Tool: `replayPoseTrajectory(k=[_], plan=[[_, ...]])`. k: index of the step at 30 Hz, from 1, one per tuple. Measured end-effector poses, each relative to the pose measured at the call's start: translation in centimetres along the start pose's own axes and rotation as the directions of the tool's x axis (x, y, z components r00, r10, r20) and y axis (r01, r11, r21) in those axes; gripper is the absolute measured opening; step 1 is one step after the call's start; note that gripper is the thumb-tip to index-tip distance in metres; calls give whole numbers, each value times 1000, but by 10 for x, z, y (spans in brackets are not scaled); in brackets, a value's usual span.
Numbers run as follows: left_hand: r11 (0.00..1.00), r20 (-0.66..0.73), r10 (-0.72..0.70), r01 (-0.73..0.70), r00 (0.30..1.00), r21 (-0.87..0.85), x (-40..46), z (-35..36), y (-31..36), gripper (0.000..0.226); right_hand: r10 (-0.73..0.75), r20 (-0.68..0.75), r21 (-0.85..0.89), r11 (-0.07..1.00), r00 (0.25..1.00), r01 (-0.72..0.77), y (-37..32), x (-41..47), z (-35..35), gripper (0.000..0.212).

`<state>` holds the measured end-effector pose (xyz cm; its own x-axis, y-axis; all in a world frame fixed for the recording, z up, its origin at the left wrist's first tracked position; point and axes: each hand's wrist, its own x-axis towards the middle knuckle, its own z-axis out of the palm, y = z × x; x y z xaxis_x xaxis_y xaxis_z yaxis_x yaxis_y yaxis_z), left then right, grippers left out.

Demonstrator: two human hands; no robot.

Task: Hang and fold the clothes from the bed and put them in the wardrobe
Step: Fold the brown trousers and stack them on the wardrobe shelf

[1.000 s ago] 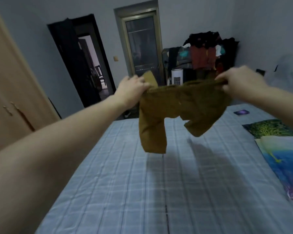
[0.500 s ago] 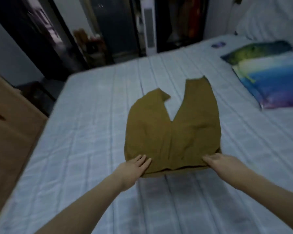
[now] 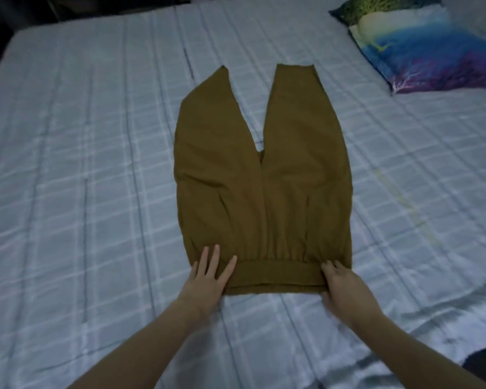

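A pair of mustard-brown shorts lies flat on the bed, waistband toward me and both legs pointing away. My left hand rests on the waistband's left corner with its fingers straight and spread. My right hand lies on the waistband's right corner, fingers bent slightly at the tips and pressing the cloth down. Neither hand grips the fabric.
The bed has a pale blue checked sheet. A colourful pillow in blue, green and purple lies at the far right. A dark object shows at the lower right corner. The bed's far edge meets a dark floor at the top left.
A second ago I held the shorts up in the air by the waistband. They now lie spread on the bed, my hands flat on the waistband, and my view has tilted down closer.
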<state>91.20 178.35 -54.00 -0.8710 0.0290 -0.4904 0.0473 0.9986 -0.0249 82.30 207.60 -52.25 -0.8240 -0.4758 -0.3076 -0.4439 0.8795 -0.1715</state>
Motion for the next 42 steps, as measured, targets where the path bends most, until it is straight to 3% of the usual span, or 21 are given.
replayPoseTrajectory(k=[2,4,6,8,10,15,18,24,32,36,38,40,42], plan=[[1000,-20,-10,10,1000,1,-3,3,1,111,-14,9,7,1000,1000,14,-3,-1,-2,35],[1000,-95,-5,3,995,-25,-4,8,3,124,-37,8,9,999,999,37,0,-5,-5,41],[995,-84,-63,57,994,-76,-9,10,8,132,-57,-3,-4,998,998,57,4,-10,-2,49],[998,-95,-60,60,994,-3,-12,16,10,110,-45,-10,23,999,999,46,6,-16,4,52],[996,9,-78,79,997,-48,-17,13,14,90,-27,-6,26,999,1000,27,5,-24,11,49],[966,-90,-109,85,990,-245,-52,21,28,67,-29,5,21,999,1000,28,9,-53,21,43],[972,-105,-109,83,989,-221,-82,32,40,61,-82,-8,-27,996,997,81,13,-77,20,38],[982,-40,-93,85,995,-168,-126,51,71,63,-125,14,-56,991,992,125,19,-125,22,35],[949,-119,-98,56,988,-311,-165,61,94,66,-59,74,-101,993,996,67,12,-178,31,46],[978,-137,-31,2,990,-211,-166,71,89,79,-28,27,-145,989,999,32,-7,-174,23,39],[976,-57,-37,24,998,-217,-162,71,86,81,-159,-57,-79,985,986,154,-15,-168,23,48],[959,1,-54,52,999,-280,-162,67,81,81,-355,-120,-42,935,927,352,-27,-163,29,65],[913,33,-47,56,998,-404,-161,62,74,81,-419,-141,-5,907,897,422,-39,-160,41,68]])
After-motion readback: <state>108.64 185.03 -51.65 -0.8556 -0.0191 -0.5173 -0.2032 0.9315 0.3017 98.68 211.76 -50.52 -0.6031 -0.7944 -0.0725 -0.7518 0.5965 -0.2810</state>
